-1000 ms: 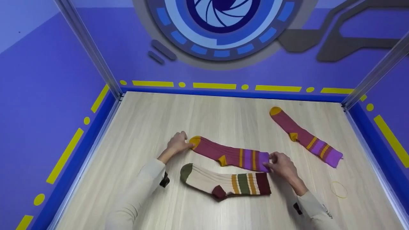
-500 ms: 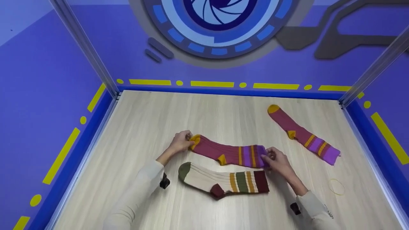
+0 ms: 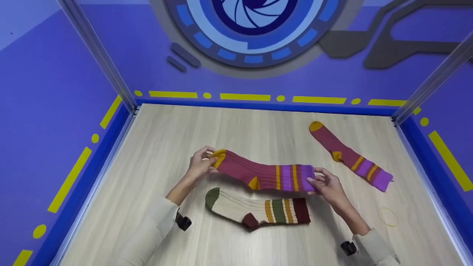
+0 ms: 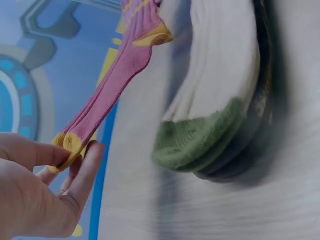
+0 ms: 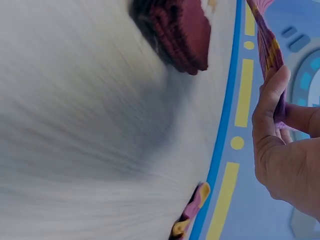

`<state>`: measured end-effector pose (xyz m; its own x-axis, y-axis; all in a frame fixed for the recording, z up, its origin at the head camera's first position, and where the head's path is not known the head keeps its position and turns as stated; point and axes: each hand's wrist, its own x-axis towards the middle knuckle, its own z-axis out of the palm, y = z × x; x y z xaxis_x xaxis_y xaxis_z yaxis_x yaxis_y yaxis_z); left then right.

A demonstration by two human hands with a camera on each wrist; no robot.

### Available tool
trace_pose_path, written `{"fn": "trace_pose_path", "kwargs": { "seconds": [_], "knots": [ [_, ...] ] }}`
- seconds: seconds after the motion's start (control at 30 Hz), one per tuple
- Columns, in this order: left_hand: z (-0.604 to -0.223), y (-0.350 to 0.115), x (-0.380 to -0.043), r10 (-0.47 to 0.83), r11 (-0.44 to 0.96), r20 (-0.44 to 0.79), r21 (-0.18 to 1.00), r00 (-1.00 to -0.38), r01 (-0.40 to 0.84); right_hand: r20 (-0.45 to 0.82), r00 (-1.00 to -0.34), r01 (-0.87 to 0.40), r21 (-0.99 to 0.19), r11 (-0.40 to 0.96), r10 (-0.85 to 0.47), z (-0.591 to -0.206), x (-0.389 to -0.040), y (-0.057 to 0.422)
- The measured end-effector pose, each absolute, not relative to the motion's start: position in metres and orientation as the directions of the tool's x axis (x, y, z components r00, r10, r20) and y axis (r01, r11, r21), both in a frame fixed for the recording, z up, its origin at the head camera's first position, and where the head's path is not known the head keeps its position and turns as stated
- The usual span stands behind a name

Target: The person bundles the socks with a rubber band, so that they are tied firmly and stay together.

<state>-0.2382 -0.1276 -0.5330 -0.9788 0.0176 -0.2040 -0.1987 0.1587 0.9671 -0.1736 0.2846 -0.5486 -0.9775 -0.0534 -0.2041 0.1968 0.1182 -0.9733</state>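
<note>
A maroon sock [image 3: 240, 168] with mustard toe and heel and a purple striped cuff hangs stretched between my two hands, lifted off the table. My left hand [image 3: 200, 164] pinches its mustard toe [image 4: 70, 142] between thumb and fingers. At the other end, my right hand [image 3: 332, 188] pinches the purple cuff [image 5: 280, 107]. Just below it on the table lies a cream sock [image 3: 240, 207] with green toe, maroon heel and striped cuff; in the left wrist view a darker layer [image 4: 235, 167] shows under its green toe.
A second maroon sock [image 3: 343, 149] lies slanted at the back right of the wooden table [image 3: 177, 129]. A thin yellow rubber band [image 3: 388, 217] lies at the right. Blue-purple panels [image 3: 48, 111] and metal posts [image 3: 99, 55] enclose the table's back and sides.
Both hands have taken hold of the near maroon sock's ends and raised it from the table. It is now pulled straighter, with its toe moved slightly left and up.
</note>
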Motion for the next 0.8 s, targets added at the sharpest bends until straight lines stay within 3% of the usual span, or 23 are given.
{"fn": "trace_pose_path", "kwargs": {
  "seconds": [0.23, 0.53, 0.8],
  "knots": [
    [-0.522, -0.142, -0.219, 0.099, 0.069, -0.232, 0.972, -0.968, -0.226, -0.239, -0.957, 0.22, -0.968, 0.121, -0.167, -0.542, -0.157, 0.296],
    [-0.519, -0.157, -0.191, 0.236, 0.212, -0.229, 0.961, -0.945, -0.18, -0.235, -0.925, 0.207, -0.97, 0.125, -0.299, -0.54, -0.142, 0.308],
    [-0.533, -0.169, -0.175, 0.304, 0.348, -0.299, 0.918, -0.904, -0.187, -0.326, -0.809, 0.276, -0.946, 0.173, -0.49, -0.552, -0.137, 0.313]
  ]
}}
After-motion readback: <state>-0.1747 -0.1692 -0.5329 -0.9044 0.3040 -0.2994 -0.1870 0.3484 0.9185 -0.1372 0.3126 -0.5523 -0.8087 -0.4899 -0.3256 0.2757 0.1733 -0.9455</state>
